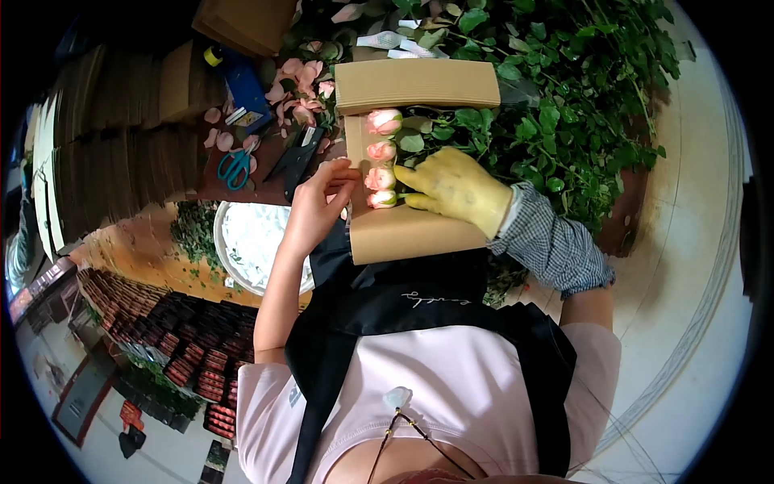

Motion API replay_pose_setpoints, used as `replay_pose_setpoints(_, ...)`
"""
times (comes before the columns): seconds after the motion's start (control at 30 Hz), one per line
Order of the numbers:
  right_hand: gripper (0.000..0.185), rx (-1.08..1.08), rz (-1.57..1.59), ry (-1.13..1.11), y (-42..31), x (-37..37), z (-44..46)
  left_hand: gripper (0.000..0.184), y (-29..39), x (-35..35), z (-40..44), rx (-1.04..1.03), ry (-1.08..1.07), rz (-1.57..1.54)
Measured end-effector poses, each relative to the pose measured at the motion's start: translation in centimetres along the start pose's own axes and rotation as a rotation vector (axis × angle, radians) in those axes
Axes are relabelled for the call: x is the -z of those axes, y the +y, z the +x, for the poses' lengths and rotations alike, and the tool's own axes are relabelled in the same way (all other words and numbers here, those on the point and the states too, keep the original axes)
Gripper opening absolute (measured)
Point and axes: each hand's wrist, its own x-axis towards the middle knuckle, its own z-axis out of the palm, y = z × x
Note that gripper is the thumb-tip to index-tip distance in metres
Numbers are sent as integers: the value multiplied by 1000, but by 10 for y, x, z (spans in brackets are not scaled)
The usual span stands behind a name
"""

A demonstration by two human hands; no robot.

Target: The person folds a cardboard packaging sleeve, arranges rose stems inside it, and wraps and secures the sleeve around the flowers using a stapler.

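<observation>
Four pink roses, such as the pink rose (380, 178), lie in a column on a sheet of brown cardboard (419, 234) with folded-up flaps. Their stems and leaves run to the right. My left hand (322, 198), bare, is at the cardboard's left edge beside the lower blooms. Its fingers are curled toward the thumb, and what lies between the tips cannot be made out. In a yellow glove (459, 189), my right hand reaches in from the right. Two of its fingers are stretched apart, with their tips by the lower blooms.
Leafy stems (556, 105) pile up at the right. Blue-handled scissors (235, 168), a black stapler-like tool (294, 161) and loose petals (302, 81) lie to the left. Stacked cardboard (121, 137) stands farther left. A white tub (222, 242) sits below the table edge.
</observation>
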Motion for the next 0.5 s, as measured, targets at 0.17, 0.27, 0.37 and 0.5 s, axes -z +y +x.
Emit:
replay_pose_setpoints(0.17, 40, -16, -58, -161, 1, 4, -5, 22, 24, 6, -4, -72, -96, 167)
replay_pose_setpoints(0.27, 39, 29, -58, -126, 6, 3, -7, 24, 20, 1, 3, -150, -106, 181)
replay_pose_setpoints(0.37, 38, 52, -31, -104, 7, 4, -10, 24, 25, -8, 8, -136, -85, 147)
replay_pose_setpoints(0.5, 36, 13, -64, -161, 4, 5, -6, 19, 27, -20, 15, -114, 6, 287)
